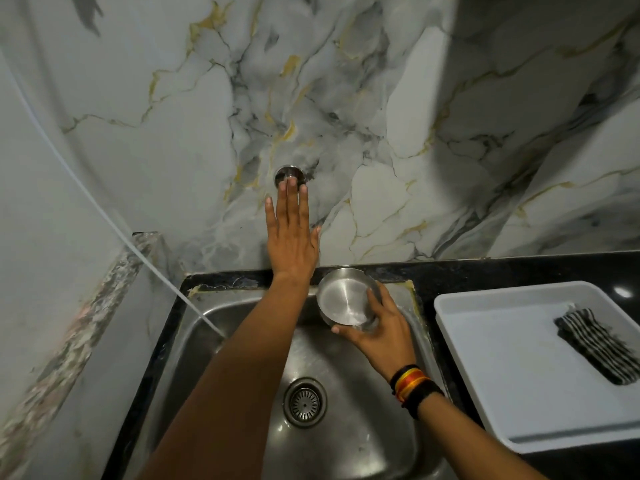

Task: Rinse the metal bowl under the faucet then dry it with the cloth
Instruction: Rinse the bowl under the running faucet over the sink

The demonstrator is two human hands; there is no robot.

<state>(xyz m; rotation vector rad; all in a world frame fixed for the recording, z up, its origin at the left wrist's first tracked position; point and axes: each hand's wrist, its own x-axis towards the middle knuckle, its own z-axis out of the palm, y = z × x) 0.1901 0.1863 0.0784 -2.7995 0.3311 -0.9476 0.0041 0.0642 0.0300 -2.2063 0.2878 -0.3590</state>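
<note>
Within right hand (379, 332): metal bowl (346, 296)

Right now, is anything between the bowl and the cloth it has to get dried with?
Nothing visible blocks the way. The right hand holds the metal bowl over the sink; the striped cloth lies to its right in the white tray, with only the tray's low rim between.

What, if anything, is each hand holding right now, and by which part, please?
The right hand grips the metal bowl by its rim and side. The left hand holds nothing.
</note>
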